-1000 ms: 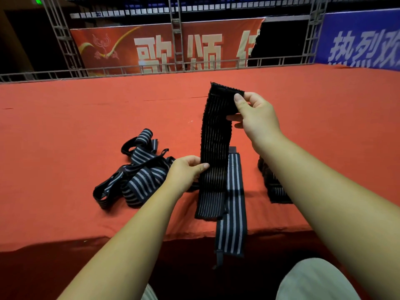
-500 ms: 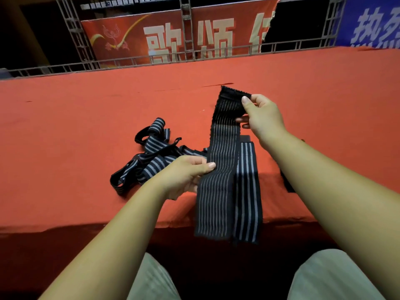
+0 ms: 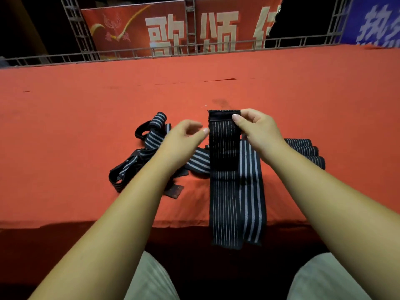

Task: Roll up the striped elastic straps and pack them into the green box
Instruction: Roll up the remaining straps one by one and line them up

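A black strap with thin white stripes (image 3: pixel 224 191) lies lengthwise on the red table and hangs over its front edge. My right hand (image 3: pixel 257 133) pinches its far end, which carries a plain black patch. My left hand (image 3: pixel 181 139) hovers at the strap's left edge near that end, fingers loosely curled, thumb tip at the edge, gripping nothing I can see. A wider-striped strap (image 3: pixel 251 191) lies beside and partly under it. No green box is in view.
A tangled pile of striped straps (image 3: pixel 149 146) lies left of my hands on the red cloth (image 3: pixel 75 131). Rolled straps (image 3: pixel 307 151) sit to the right behind my right forearm. A metal truss railing (image 3: pixel 194 48) and banners stand beyond the table.
My right hand has lowered the strap's end toward the table. My left hand has let go of the strap's middle and moved up beside the far end.
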Available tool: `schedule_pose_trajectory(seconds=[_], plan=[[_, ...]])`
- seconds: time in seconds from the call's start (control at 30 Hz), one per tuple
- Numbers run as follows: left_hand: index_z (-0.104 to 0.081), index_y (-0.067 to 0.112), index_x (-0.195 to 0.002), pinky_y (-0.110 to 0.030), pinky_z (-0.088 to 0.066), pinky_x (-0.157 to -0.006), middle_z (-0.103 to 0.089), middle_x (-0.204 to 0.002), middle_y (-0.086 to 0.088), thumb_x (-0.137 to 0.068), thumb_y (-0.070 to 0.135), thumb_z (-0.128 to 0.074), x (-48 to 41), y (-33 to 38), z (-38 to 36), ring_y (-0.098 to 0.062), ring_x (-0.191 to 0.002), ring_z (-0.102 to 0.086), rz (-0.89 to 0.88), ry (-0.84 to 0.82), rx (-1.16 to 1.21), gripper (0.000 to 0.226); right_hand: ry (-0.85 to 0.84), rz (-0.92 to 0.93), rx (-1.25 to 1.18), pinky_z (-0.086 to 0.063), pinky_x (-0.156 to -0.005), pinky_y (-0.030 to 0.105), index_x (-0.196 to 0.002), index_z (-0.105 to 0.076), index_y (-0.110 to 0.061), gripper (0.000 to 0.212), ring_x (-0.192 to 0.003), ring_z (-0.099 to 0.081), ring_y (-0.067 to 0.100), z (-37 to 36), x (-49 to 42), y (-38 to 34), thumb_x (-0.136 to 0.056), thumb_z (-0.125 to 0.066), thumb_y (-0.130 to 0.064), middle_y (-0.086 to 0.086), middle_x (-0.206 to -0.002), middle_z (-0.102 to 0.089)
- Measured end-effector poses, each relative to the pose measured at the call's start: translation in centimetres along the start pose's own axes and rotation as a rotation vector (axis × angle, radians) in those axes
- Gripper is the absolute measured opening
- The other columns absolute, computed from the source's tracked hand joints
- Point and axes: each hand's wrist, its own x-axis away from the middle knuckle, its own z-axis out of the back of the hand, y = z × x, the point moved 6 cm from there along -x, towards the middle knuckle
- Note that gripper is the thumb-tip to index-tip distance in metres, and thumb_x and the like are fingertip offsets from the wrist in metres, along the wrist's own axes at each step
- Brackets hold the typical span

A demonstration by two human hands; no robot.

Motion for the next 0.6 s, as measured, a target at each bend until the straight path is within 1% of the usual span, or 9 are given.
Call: schedule_pose_trajectory(seconds=[0.07,0.13,0.2,0.3,0.37,0.4,0.47,0.53,0.6], plan=[[-0.071,0.033,-0.123,-0.040,-0.062,-0.094,-0.078,-0.111,0.009,-0.098,0.053,-0.070,-0.3,2.4,0.7,-0.012,-0.102,-0.076,-0.072,0.042,0.088,0.031,-0.016,0.004,-0.025,-0.055,-0.074,0.032,-0.106,-0.078,-0.020,0.012,-0.074,-0.067,0.004,0.1,0.2,-0.5,-0.105,-0.068,-0.027,-0.012,-0.086,-0.077],[-0.073,0.029,-0.122,-0.031,-0.062,-0.082,-0.079,-0.107,0.007,-0.104,0.038,-0.072,-0.4,4.2,0.8,-0.009,-0.094,-0.076,-0.125,0.064,0.177,0.021,-0.038,0.012,-0.065,-0.056,-0.075,0.038,-0.110,-0.078,-0.018,0.013,-0.079,-0.068,0.011,0.1,0.7,-1.0,-0.104,-0.069,-0.026,-0.005,-0.091,-0.078],[-0.077,0.021,-0.120,-0.026,-0.061,-0.075,-0.080,-0.101,0.007,-0.104,0.026,-0.073,-0.1,5.1,0.6,-0.004,-0.087,-0.075,-0.146,0.083,0.252,0.017,-0.048,0.013,-0.097,-0.054,-0.065,0.033,-0.112,-0.078,-0.017,0.013,-0.076,-0.067,0.012,0.0,1.4,-1.5,-0.104,-0.069,-0.022,0.000,-0.090,-0.077],[-0.080,0.017,-0.114,-0.028,-0.063,-0.077,-0.082,-0.101,0.001,-0.103,0.020,-0.074,0.8,4.8,-0.2,-0.009,-0.090,-0.077,-0.104,0.103,0.384,0.013,-0.050,0.009,-0.167,-0.047,-0.055,0.026,-0.113,-0.077,-0.015,0.012,-0.066,-0.063,0.009,-0.1,2.7,-1.8,-0.104,-0.069,-0.019,0.003,-0.085,-0.075],[-0.080,0.017,-0.113,-0.026,-0.061,-0.077,-0.081,-0.102,0.000,-0.102,0.020,-0.075,1.4,4.4,-0.7,-0.011,-0.090,-0.076,-0.087,0.102,0.493,0.013,-0.027,0.011,-0.225,-0.045,-0.052,0.023,-0.112,-0.076,-0.011,0.011,-0.060,-0.060,0.007,0.1,3.6,-1.9,-0.104,-0.069,-0.015,0.001,-0.077,-0.071],[-0.080,0.018,-0.113,-0.026,-0.060,-0.077,-0.081,-0.101,-0.001,-0.102,0.020,-0.075,1.6,4.2,-1.0,-0.012,-0.091,-0.076,-0.087,0.096,0.528,0.012,-0.012,0.013,-0.249,-0.048,-0.054,0.022,-0.111,-0.075,-0.011,0.010,-0.061,-0.062,0.007,0.2,4.0,-1.9,-0.104,-0.069,-0.013,0.000,-0.074,-0.071],[-0.080,0.018,-0.109,-0.031,-0.061,-0.079,-0.081,-0.100,-0.004,-0.102,0.018,-0.074,2.1,4.2,-1.5,-0.017,-0.092,-0.076,-0.096,0.080,0.567,0.009,0.002,0.029,-0.291,-0.055,-0.064,0.025,-0.113,-0.075,-0.014,0.012,-0.070,-0.069,0.012,0.3,4.9,-2.2,-0.103,-0.069,-0.010,0.001,-0.076,-0.074],[-0.080,0.015,-0.107,-0.033,-0.061,-0.078,-0.081,-0.100,-0.009,-0.102,0.014,-0.073,2.6,4.1,-1.8,-0.022,-0.090,-0.076,-0.109,0.062,0.607,0.008,0.002,0.036,-0.320,-0.060,-0.072,0.028,-0.118,-0.075,-0.019,0.018,-0.078,-0.073,0.015,0.4,5.7,-2.2,-0.103,-0.069,-0.010,0.011,-0.085,-0.079],[-0.080,0.012,-0.108,-0.035,-0.062,-0.081,-0.081,-0.101,-0.013,-0.101,0.012,-0.074,3.0,3.7,-2.0,-0.024,-0.091,-0.076,-0.107,0.042,0.640,0.009,0.013,0.040,-0.308,-0.061,-0.075,0.030,-0.119,-0.076,-0.025,0.022,-0.082,-0.075,0.017,0.4,6.5,-2.0,-0.104,-0.069,-0.011,0.018,-0.094,-0.080]])
